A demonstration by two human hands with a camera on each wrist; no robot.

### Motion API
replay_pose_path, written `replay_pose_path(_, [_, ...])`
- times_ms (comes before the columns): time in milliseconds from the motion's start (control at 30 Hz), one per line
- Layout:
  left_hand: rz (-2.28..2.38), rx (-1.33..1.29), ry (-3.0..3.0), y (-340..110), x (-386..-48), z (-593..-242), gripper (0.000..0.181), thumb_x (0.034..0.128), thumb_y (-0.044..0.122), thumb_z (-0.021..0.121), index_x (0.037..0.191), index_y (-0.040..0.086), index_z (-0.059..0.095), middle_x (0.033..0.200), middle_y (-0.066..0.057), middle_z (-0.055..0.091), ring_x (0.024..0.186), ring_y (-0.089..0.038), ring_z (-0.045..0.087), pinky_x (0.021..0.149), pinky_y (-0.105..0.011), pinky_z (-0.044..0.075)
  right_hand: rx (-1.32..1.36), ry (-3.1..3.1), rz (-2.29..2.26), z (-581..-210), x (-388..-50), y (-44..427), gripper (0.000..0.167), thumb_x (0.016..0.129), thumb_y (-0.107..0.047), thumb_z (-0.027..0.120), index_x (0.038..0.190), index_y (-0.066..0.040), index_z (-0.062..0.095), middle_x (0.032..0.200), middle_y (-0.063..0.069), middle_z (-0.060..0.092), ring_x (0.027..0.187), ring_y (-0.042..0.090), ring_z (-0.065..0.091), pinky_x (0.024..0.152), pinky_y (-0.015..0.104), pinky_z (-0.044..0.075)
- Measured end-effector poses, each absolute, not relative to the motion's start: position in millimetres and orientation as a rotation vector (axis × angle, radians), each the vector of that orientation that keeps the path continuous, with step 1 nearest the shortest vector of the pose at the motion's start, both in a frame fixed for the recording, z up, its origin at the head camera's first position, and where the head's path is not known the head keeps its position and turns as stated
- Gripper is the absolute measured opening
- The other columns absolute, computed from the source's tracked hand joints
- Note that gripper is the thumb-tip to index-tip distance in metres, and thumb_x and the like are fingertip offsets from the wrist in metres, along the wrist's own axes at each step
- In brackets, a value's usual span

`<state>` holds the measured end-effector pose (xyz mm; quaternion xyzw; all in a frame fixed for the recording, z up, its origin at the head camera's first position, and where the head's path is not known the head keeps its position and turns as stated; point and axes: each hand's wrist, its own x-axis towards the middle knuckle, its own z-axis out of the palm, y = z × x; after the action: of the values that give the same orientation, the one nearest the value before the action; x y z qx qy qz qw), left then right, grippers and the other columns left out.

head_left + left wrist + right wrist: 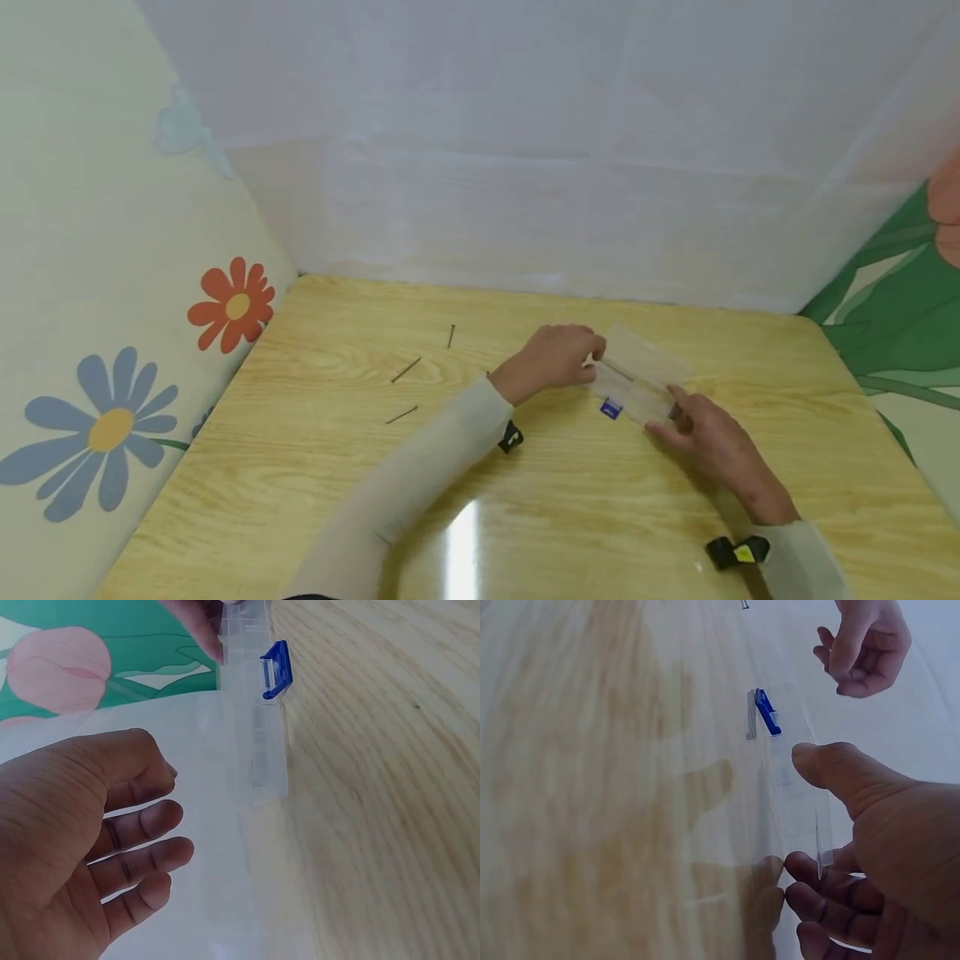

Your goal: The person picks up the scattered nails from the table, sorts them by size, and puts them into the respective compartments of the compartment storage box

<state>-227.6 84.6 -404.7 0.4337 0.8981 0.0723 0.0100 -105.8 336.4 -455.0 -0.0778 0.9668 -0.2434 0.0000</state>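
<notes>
A clear plastic box with a blue latch lies on the table between the hands; whether its lid is raised is unclear. My left hand hovers by the box's left end. In the left wrist view its fingers are loosely curled, with nothing visible between them. At the opposite end, my right hand holds the box, thumb on one side and fingers on the other. A thin dark line, seemingly a nail, shows at the box near the right fingers.
Three thin nails lie apart on the wooden table to the left: one farther back, one in the middle, one nearer. White sheeting hangs behind the table, with flower-patterned cloth at the sides.
</notes>
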Motion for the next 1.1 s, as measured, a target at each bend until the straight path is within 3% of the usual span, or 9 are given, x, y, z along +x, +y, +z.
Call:
replay_pose_path(300, [0.193, 1.343, 2.851, 39.9, -215.6, -398.9, 0.022, 0.0985, 0.022, 0.062, 0.117, 0.018, 0.073, 0.108, 0.003, 0.067, 0.075, -0.007, 0.054, 0.055, -0.024, 0.043, -0.249, 3.031, -0.743, -454.6, -105.9, 335.8, 0.084, 0.095, -0.039, 0.074, 0.147, 0.016, 0.039, 0.105, 0.016, 0.064, 0.087, 0.028, 0.062, 0.073, 0.05, 0.051])
replay_pose_path(533, [0.145, 1.256, 2.884, -8.8, -211.6, -397.9, 0.021, 0.1006, 0.024, 0.063, 0.115, 0.016, 0.075, 0.108, 0.002, 0.069, 0.075, -0.008, 0.056, 0.055, -0.026, 0.046, -0.242, 3.033, -0.722, -454.3, -105.4, 336.5, 0.084, 0.095, -0.038, 0.074, 0.149, 0.014, 0.038, 0.104, 0.015, 0.063, 0.087, 0.026, 0.062, 0.073, 0.047, 0.052])
replay_pose_path(833, [0.183, 1.011, 2.954, -72.2, -209.2, -400.5, 0.022, 0.0997, 0.026, 0.067, 0.117, 0.013, 0.074, 0.106, -0.002, 0.069, 0.066, -0.01, 0.053, 0.053, -0.029, 0.042, -0.226, 3.012, -0.736, -454.4, -105.7, 336.4, 0.085, 0.094, -0.04, 0.075, 0.149, 0.013, 0.038, 0.106, 0.015, 0.064, 0.087, 0.026, 0.062, 0.073, 0.048, 0.052])
replay_pose_path(1100, [0.192, 0.827, 2.983, -114.6, -208.5, -404.5, 0.023, 0.0985, 0.026, 0.068, 0.114, 0.009, 0.073, 0.1, -0.003, 0.068, 0.07, -0.012, 0.058, 0.054, -0.031, 0.047, -0.247, 3.006, -0.756, -453.3, -106.6, 337.7, 0.085, 0.094, -0.039, 0.075, 0.148, 0.015, 0.038, 0.105, 0.017, 0.065, 0.087, 0.028, 0.063, 0.073, 0.05, 0.052])
